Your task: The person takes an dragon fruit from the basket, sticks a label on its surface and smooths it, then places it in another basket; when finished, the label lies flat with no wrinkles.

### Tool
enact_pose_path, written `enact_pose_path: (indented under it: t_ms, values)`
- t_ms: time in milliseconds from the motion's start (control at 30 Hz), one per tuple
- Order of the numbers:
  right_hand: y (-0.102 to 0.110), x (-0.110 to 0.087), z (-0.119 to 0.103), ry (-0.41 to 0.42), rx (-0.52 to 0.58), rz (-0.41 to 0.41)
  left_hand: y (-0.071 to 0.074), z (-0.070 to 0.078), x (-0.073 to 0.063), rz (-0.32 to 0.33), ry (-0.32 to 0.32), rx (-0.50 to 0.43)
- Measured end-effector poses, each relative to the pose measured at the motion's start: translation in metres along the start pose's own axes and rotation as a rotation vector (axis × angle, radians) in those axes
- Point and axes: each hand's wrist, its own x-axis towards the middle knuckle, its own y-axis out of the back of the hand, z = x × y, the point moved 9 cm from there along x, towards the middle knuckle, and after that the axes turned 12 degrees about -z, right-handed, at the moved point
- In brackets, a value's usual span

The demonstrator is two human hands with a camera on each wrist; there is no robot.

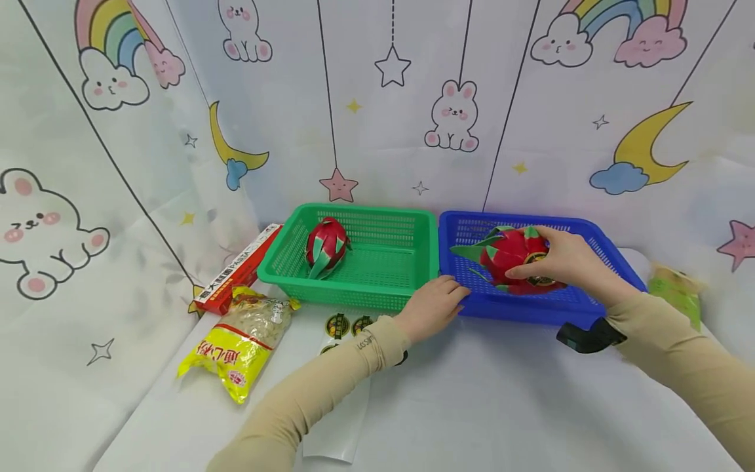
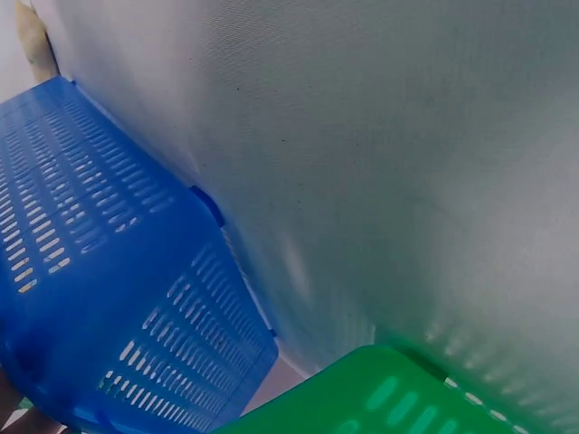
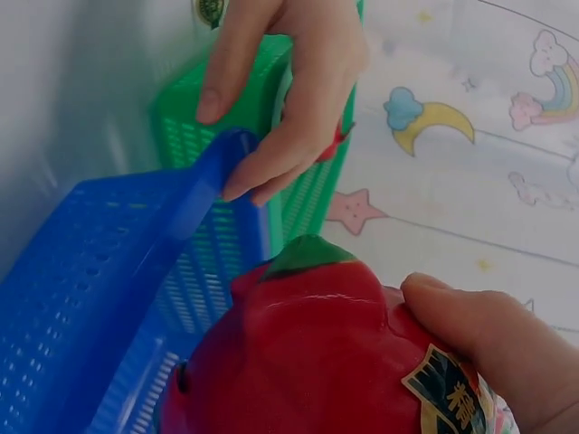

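My right hand (image 1: 560,255) grips a red dragon fruit (image 1: 512,259) with green leaf tips, held in the blue basket (image 1: 525,314). A dark label with gold lettering (image 3: 443,389) is on the fruit's side. My left hand (image 1: 433,305) is at the blue basket's near left corner; in the right wrist view its thumb and fingers straddle the rim (image 3: 237,143). Beside it stands the green basket (image 1: 348,298), with another dragon fruit (image 1: 327,246) lying in its left part. The left wrist view shows mostly both baskets' walls, with fingertips (image 2: 27,420) at the lower left edge.
Left of the green basket lie a red and white pasta box (image 1: 238,269) and a yellow bag of pasta (image 1: 244,344). A sheet with round dark stickers (image 1: 338,326) extends under my left forearm. Right of the blue basket is a green package (image 1: 675,292). A printed curtain hangs behind.
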Motion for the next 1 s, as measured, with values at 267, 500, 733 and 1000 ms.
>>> enact_pose_path:
  t_ms: [267, 500, 733, 1000]
  values:
    - [-0.009, 0.020, 0.001, 0.015, 0.039, 0.005, 0.003, 0.002, 0.002, 0.036, -0.014, -0.001]
    - [-0.006, 0.039, -0.007, -0.013, -0.019, 0.007, 0.005, 0.001, 0.003, 0.020, -0.009, 0.008]
    - [-0.007, 0.059, -0.013, -0.019, -0.039, -0.015, 0.003, 0.001, 0.003, -0.011, -0.009, 0.015]
    - [-0.009, 0.077, -0.012, -0.032, -0.058, -0.029, 0.002, 0.000, 0.005, -0.026, -0.012, 0.023]
